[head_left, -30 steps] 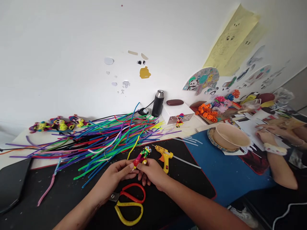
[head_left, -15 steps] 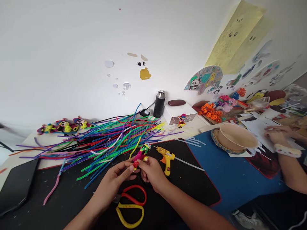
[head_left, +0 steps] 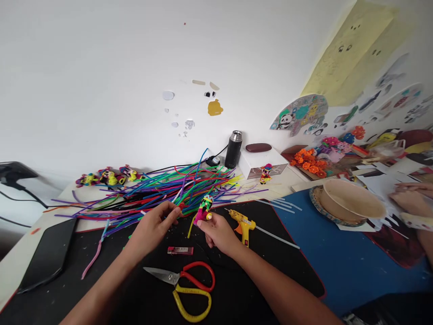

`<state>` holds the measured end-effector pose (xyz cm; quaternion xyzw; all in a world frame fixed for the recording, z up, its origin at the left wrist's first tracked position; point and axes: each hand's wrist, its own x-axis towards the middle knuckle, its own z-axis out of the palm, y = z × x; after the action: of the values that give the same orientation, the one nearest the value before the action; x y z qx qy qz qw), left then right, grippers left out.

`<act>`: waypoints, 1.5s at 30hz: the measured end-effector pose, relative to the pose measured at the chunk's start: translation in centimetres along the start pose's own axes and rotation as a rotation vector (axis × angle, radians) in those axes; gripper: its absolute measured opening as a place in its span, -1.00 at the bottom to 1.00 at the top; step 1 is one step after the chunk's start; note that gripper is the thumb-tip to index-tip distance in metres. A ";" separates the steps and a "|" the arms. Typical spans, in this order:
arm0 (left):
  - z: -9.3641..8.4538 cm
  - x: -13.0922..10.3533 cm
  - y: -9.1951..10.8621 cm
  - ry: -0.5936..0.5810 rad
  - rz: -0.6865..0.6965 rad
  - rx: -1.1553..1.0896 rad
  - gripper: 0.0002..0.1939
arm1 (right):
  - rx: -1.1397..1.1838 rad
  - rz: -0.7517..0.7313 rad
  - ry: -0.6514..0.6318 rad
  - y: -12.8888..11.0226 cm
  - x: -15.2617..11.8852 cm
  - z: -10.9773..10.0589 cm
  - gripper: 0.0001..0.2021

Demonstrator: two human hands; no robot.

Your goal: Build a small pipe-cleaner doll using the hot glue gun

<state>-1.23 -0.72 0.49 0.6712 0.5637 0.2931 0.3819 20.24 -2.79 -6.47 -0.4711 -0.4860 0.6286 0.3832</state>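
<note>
My right hand (head_left: 218,231) pinches a small pipe-cleaner doll (head_left: 204,208) by its lower end. The doll has a magenta body, a green and yellow upper part and a pale yellow knob at its side. To the left, my left hand (head_left: 153,230) is closed with a small red fuzzy piece (head_left: 181,206) at its fingertips, apart from the doll. A yellow-green pipe cleaner (head_left: 191,228) shows between the hands. Below them lie a red lighter (head_left: 180,250) and scissors (head_left: 177,279) with one red and one yellow handle.
Many coloured pipe cleaners (head_left: 162,189) spread behind my hands. A yellow glue gun (head_left: 244,225) lies at right. Farther back are a black flask (head_left: 233,150), a white box (head_left: 270,158) and several finished dolls (head_left: 110,177). Another person's hand (head_left: 411,201) rests beyond a bowl (head_left: 352,201).
My hands have moved apart. The left went leftward and up with the red piece, while the right keeps the doll. The lighter has come into sight, and the view has shifted left.
</note>
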 end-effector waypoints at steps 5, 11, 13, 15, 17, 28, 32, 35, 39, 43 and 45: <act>-0.2 0.6 -0.5 -0.029 -0.032 -0.062 -0.48 | -0.104 0.000 -0.047 0.7 -0.3 -0.1 -0.72; 0.0 0.8 -1.6 -0.030 -0.052 -0.144 -0.44 | -0.213 -0.014 -0.056 0.4 -0.4 -0.1 -0.77; 0.1 0.7 -1.6 -0.025 -0.062 -0.190 -0.44 | -0.234 -0.011 -0.064 0.3 -0.4 0.0 -0.81; 0.1 0.7 -1.4 -0.026 -0.066 -0.223 -0.44 | -0.240 -0.005 -0.064 0.3 -0.3 0.1 -0.82; 0.2 0.6 -1.3 -0.024 -0.067 -0.235 -0.44 | -0.234 0.003 -0.068 0.4 -0.3 0.2 -0.82; 0.7 0.3 -2.5 -0.054 -0.044 -0.305 -0.56 | -0.255 -0.012 -0.150 0.0 -0.7 -0.2 -0.89; 0.7 -0.5 -2.6 -0.205 -0.091 -0.306 -0.48 | -0.229 -0.027 -0.136 0.2 -0.2 -0.6 -0.87; 0.6 -1.3 -2.4 -0.283 -0.093 -0.245 -0.44 | -0.230 -0.033 -0.137 0.2 -0.1 -0.8 -0.87; 0.7 -2.3 -2.0 -0.357 -0.069 -0.194 -0.45 | -0.224 -0.031 -0.139 0.0 -0.3 -0.7 -0.86; 0.8 -2.9 -1.7 -0.382 -0.071 -0.183 -0.42 | -0.224 -0.031 -0.134 -0.3 -0.2 -0.4 -0.87; 0.9 -3.1 -1.6 -0.384 -0.078 -0.200 -0.39 | -0.212 -0.034 -0.128 -0.3 -0.1 -0.4 -0.85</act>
<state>-1.92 -3.78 -1.23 0.6512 0.4742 0.1993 0.5581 20.66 -2.76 -6.17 -0.4597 -0.5811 0.5956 0.3102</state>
